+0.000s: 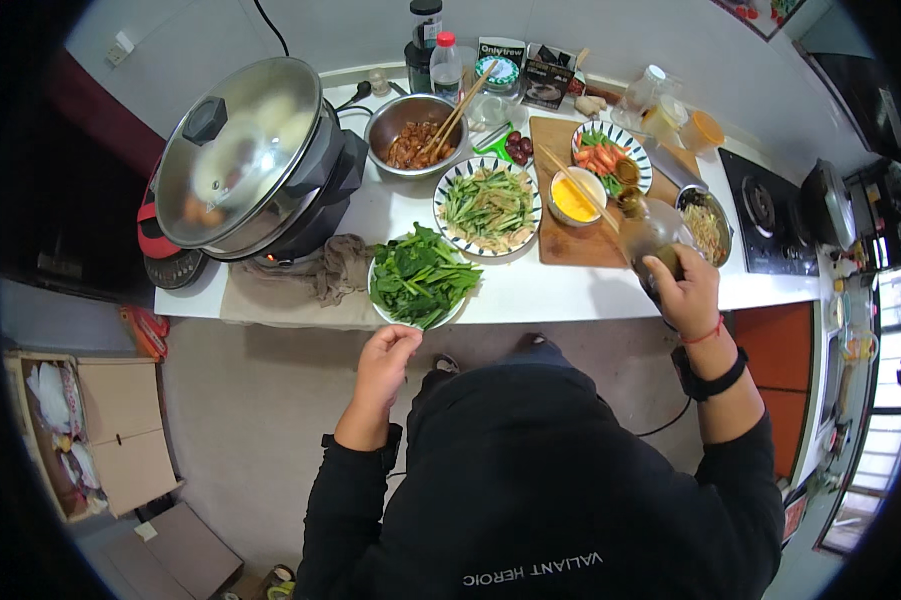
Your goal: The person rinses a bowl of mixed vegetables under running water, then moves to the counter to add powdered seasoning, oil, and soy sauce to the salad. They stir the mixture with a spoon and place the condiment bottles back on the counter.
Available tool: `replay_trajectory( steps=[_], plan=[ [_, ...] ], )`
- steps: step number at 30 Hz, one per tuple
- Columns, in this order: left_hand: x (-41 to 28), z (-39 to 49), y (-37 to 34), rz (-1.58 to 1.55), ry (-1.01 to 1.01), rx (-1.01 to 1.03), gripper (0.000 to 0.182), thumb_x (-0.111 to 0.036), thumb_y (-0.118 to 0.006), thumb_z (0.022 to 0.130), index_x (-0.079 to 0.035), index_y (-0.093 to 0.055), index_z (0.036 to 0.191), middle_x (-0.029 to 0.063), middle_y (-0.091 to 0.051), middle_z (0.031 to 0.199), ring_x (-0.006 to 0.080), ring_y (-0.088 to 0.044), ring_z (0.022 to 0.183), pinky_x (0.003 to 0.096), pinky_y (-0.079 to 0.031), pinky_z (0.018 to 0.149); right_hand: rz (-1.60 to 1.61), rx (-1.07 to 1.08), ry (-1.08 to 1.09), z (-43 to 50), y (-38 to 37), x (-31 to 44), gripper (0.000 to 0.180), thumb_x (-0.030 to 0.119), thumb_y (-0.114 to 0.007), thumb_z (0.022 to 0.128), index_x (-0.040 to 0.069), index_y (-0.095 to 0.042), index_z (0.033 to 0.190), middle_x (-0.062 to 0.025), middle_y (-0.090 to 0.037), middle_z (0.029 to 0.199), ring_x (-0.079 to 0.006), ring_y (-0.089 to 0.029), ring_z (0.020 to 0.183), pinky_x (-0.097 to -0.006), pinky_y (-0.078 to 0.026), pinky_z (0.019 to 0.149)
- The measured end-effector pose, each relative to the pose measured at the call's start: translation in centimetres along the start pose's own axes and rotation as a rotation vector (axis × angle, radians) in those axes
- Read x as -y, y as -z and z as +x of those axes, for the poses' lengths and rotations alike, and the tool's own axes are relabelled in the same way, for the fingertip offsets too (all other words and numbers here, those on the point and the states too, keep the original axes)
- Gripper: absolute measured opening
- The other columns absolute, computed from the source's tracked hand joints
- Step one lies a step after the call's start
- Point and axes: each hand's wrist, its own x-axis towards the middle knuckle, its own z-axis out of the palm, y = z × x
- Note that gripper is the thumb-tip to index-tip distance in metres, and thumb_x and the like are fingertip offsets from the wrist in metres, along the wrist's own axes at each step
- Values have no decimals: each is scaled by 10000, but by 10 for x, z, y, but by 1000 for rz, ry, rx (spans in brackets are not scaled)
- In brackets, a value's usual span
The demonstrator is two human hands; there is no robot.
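My left hand [389, 360] is at the counter's front edge, its thumb and fingers closed on the near rim of a plate of leafy greens [424, 277]. On the right, my right hand [687, 289] grips a clear jar with dark contents [654, 232], slightly blurred, over the cutting board's right side. A white bowl of beaten egg [572, 199] with chopsticks [579, 187] rests on the wooden cutting board [570, 251]. Beside it stands a patterned plate of sliced red and green peppers [604, 159]. Shredded green vegetables fill another plate [489, 204] in the middle.
A lidded electric steamer [248, 157] stands at the left, with a crumpled cloth [330, 274] near it. A steel bowl of marinated meat [416, 139] is behind the plates. Jars and bottles [446, 67] line the wall. A metal bowl [704, 225] and a cooktop [765, 217] are at right.
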Motion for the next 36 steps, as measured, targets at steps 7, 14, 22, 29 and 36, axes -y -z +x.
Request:
replay_trajectory(
  steps=[7,14,22,29,36],
  plan=[
    [5,-7,48,-33,18,-20,149,-147,-665,885,-44,-659,992,-16,-622,866,67,-526,771,211,-405,684,-91,60,64,7,-63,30,289,267,-742,831,-2,-638,855,-199,-622,740,-384,-607,670,-412,-490,614],
    [9,-11,76,-59,46,-57,147,-149,-670,890,-35,-659,983,-22,-613,841,62,-523,771,213,-398,669,-259,108,75,18,-95,31,321,332,-680,870,26,-612,803,-189,-636,734,-383,-629,691,-453,-503,622],
    [10,-8,87,-82,0,-47,118,-105,-655,887,-31,-660,979,-14,-622,852,68,-528,783,223,-413,717,-335,149,88,28,-113,25,339,363,-655,882,34,-602,823,-181,-649,743,-381,-639,702,-464,-511,639],
    [15,-6,99,-61,33,-82,118,-126,-664,876,-51,-668,968,-23,-614,828,68,-522,766,219,-400,690,-368,190,59,34,-120,25,334,360,-638,888,33,-598,833,-190,-654,768,-392,-640,719,-473,-515,652],
    [18,-5,109,-55,33,-97,118,-153,-667,880,-72,-674,965,-39,-603,807,51,-506,720,210,-377,640,-387,241,49,40,-128,30,335,360,-619,898,33,-585,833,-194,-657,777,-393,-643,737,-479,-516,671]
  ],
)
